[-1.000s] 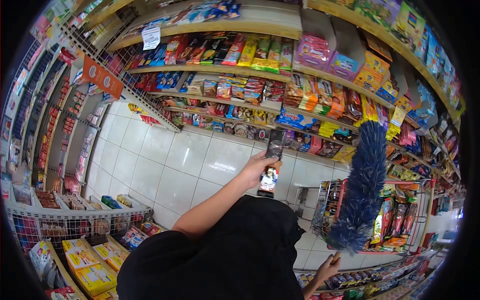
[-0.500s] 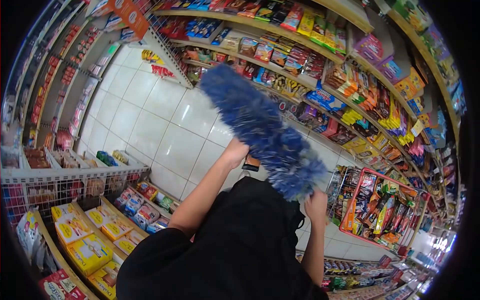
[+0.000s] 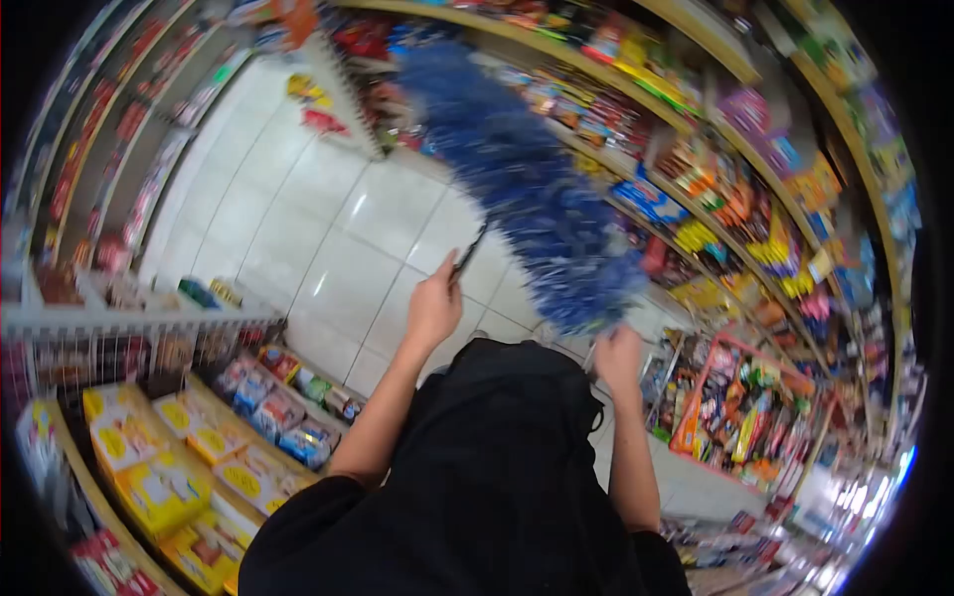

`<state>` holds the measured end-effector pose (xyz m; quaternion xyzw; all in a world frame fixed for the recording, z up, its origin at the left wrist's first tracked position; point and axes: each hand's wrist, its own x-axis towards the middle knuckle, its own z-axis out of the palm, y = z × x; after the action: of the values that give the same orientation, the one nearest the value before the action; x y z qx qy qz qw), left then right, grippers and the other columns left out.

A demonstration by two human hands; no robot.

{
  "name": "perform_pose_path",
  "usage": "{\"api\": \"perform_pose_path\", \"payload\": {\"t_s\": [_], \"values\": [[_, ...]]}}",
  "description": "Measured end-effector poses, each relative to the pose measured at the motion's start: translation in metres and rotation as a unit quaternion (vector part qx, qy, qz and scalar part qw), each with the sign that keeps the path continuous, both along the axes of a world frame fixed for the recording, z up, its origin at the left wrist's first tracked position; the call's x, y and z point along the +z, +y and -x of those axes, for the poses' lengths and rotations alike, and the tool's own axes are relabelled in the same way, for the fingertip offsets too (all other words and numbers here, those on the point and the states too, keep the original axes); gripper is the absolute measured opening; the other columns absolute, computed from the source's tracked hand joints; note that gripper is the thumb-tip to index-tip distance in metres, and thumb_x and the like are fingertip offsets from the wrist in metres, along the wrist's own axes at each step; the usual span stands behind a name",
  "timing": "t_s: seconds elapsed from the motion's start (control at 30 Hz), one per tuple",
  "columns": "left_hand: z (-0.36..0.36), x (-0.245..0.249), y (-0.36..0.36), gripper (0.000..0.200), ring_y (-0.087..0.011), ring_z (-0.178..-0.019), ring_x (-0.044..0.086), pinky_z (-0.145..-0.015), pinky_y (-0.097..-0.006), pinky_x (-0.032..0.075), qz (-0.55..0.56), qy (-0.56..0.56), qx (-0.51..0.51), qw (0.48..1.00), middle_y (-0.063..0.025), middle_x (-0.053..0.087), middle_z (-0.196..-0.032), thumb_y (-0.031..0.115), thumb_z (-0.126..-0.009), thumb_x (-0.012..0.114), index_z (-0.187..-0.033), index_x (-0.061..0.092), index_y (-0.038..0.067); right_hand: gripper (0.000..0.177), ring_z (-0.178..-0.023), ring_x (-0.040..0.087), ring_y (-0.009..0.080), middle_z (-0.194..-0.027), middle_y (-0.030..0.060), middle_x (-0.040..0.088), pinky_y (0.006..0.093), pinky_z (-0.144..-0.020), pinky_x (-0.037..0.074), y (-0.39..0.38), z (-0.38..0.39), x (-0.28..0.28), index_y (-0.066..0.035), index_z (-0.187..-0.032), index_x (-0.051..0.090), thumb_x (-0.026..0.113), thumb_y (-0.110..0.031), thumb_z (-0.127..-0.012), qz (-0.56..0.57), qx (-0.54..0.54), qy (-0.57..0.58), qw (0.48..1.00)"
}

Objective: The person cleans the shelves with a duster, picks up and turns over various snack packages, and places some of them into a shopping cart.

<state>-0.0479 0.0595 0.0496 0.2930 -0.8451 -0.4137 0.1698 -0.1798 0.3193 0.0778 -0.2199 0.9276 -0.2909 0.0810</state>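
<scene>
A long, fluffy blue duster [image 3: 527,179] stretches from the upper middle of the view down to the right. My right hand [image 3: 620,356] is closed at its near, paler end; the handle itself is hidden by the fingers and fluff. Left of the duster, my left hand [image 3: 434,310] is wrapped round a thin black object [image 3: 470,254] that points up toward the fluff. Its kind cannot be made out, nor whether its tip touches the duster. Motion blurs the duster's fibres.
Shelves of packaged snacks [image 3: 596,114] curve along the far and right sides. A red-rimmed basket [image 3: 717,341] full of packets stands at right. Yellow boxes [image 3: 164,487] lie at lower left, below a white wire rack [image 3: 129,343]. White floor tiles [image 3: 328,268] lie between.
The duster has swung up and away from me. My left hand has moved left, apart from the fluff, and the black object now shows in it. My right hand has risen slightly.
</scene>
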Motion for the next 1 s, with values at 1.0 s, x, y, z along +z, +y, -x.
{"api": "perform_pose_path", "payload": {"t_s": [1.0], "values": [[0.046, 0.008, 0.030, 0.020, -0.0120, -0.080, 0.055, -0.065, -0.0233, 0.048, -0.678, -0.023, -0.118, 0.725, -0.0009, 0.056, -0.091, 0.014, -0.091, 0.048, -0.109, 0.052, 0.007, 0.040, -0.068, 0.060, 0.0396, -0.069, 0.0200, 0.062, 0.0483, -0.065, 0.047, 0.032, -0.018, 0.013, -0.001, -0.080, 0.060, 0.057, -0.041, -0.080, -0.032, -0.120, -0.085, 0.989]]}}
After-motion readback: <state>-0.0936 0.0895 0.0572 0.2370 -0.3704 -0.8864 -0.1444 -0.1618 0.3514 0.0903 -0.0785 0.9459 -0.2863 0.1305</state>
